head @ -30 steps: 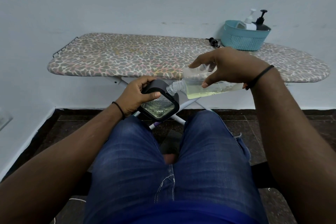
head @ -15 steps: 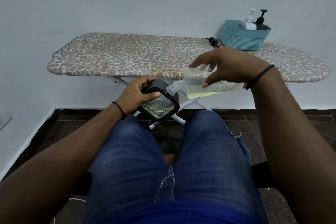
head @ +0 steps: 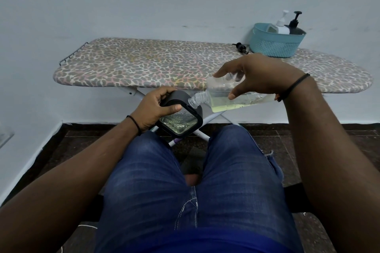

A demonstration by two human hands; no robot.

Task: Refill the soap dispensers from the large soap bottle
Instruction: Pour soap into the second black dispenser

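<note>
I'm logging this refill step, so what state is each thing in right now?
Soap bottle: uncapped, tipped sideways, part full, gripped by right hand.
Black dispenser: tilted, held by left hand under the bottle mouth.
Basket: upright on ironing board, holding two pump bottles.
Loose pump head: lying on board.

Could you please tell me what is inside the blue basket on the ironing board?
Inside the blue basket stand a white pump dispenser and a black pump dispenser. The basket wall covers their lower bodies, and anything lying at the bottom cannot be seen.
</note>
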